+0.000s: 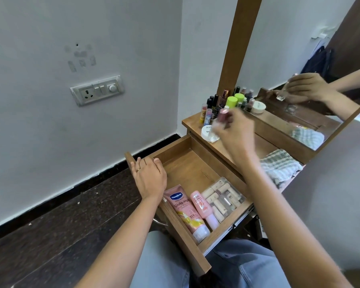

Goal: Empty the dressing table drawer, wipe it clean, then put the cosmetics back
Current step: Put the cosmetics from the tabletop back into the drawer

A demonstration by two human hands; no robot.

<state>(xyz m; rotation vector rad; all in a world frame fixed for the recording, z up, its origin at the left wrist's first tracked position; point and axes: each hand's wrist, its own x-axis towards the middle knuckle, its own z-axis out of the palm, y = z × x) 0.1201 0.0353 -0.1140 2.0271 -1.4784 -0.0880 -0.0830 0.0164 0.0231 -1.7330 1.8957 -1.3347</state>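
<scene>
The wooden drawer is pulled out over my lap. In its near end lie a pink Vaseline tube, a smaller pink bottle and a clear plastic case of small tubes. The far half of the drawer is bare wood. My left hand rests on the drawer's front edge, fingers curled over it. Blurred above the tabletop, my right hand is closed on a small pinkish bottle. Several cosmetics bottles stand at the table's back left.
A white round jar sits on the tabletop under my right hand. A checked cloth lies on the table to the right. The mirror leans behind. A wall with a switch plate is on the left.
</scene>
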